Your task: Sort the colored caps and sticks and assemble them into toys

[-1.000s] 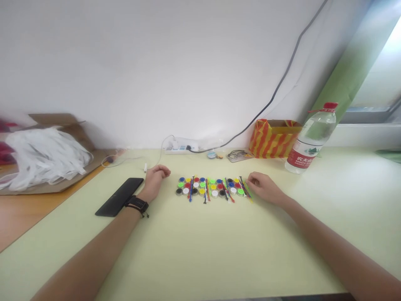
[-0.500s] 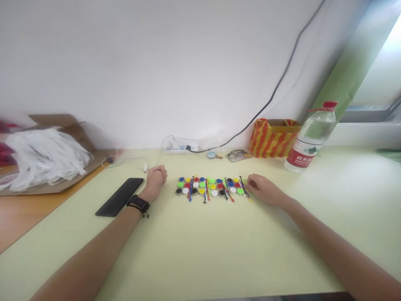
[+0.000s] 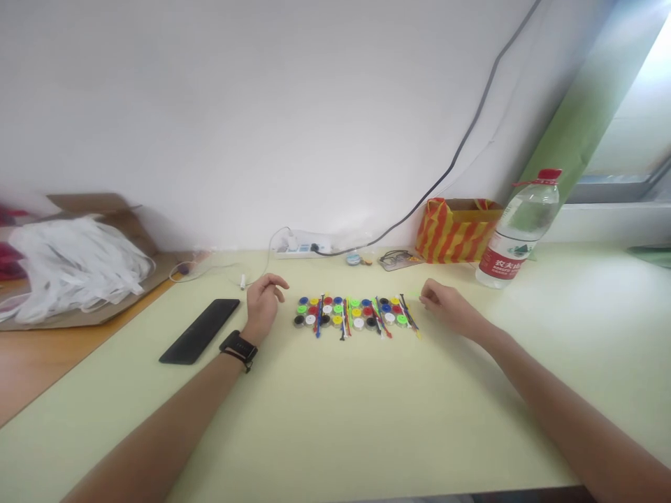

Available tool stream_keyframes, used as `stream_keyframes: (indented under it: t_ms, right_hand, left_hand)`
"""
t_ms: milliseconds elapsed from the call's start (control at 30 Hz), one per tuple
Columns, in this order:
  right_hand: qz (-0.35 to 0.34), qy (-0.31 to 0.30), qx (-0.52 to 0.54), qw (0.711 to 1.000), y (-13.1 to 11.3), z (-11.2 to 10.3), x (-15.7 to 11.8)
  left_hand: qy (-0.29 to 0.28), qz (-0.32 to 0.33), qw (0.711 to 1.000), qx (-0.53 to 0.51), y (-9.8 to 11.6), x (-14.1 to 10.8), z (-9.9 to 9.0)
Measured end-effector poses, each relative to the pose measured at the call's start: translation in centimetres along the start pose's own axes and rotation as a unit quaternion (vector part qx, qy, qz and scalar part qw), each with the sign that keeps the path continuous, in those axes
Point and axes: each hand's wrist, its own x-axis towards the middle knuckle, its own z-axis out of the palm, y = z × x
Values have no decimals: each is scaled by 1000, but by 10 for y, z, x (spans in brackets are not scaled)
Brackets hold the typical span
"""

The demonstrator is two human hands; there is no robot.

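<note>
Small round pieces with coloured tops [image 3: 358, 323] stand in rows on the table, in blue, yellow, red, green, white and black. Bundles of thin coloured plastic strips [image 3: 318, 318] with arrow-like ends lie across them. Left of the rows, my left hand [image 3: 263, 300] rests with its fingers loosely bent and apart, holding nothing. Just past the right end of the rows is my right hand [image 3: 440, 302], its fingertips pinched together. A faint thin light-green strip [image 3: 413, 293] juts from those fingertips toward the rows.
Beside my left forearm lies a black phone-like slab [image 3: 200, 331]. A power strip [image 3: 302, 248], a striped bag [image 3: 457, 232] and a large water bottle [image 3: 516, 234] stand along the wall. At far left, a cardboard box [image 3: 149, 234] holds white bands.
My left hand has loosened from a fist, its fingers now apart and a little farther right. My right hand has shifted slightly up and right, away from the strips, with the light-green strip.
</note>
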Motion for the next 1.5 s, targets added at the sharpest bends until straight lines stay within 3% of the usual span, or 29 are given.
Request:
stream_keyframes:
  t_ms: [167, 300, 467, 633, 833, 1000, 1133, 1267, 1367, 1500]
  right_hand:
    - [-48, 4, 22, 999, -18, 0, -3]
    - [-95, -41, -21, 994, -35, 1, -8]
    - [-101, -63, -59, 991, -48, 7, -13]
    - [-89, -68, -65, 992, -49, 9, -13]
    - [-105, -34, -19, 994, -69, -8, -18]
    - [-180, -114, 48, 976, -108, 0, -32]
    - [-202, -171, 39, 964, -127, 14, -39]
    - [-190, -155, 88, 965, -127, 14, -37]
    - [-174, -111, 143, 968, -121, 14, -36]
    - [-156, -123, 114, 974, -117, 23, -43]
  left_hand:
    - [23, 99, 991, 84, 22, -19, 8]
    - [-33, 130, 982, 134, 38, -34, 12]
    - [-84, 189, 963, 170, 52, -47, 18]
    - [-137, 179, 966, 129, 63, -57, 24]
    - [-199, 206, 948, 141, 83, -75, 34]
    - [-215, 250, 931, 156, 102, -90, 43]
    - [-255, 296, 912, 124, 103, -102, 44]
    - [-238, 288, 921, 114, 96, -108, 44]
    - [-231, 233, 937, 119, 93, -109, 43]
    - [-326, 167, 924, 108, 93, -113, 44]
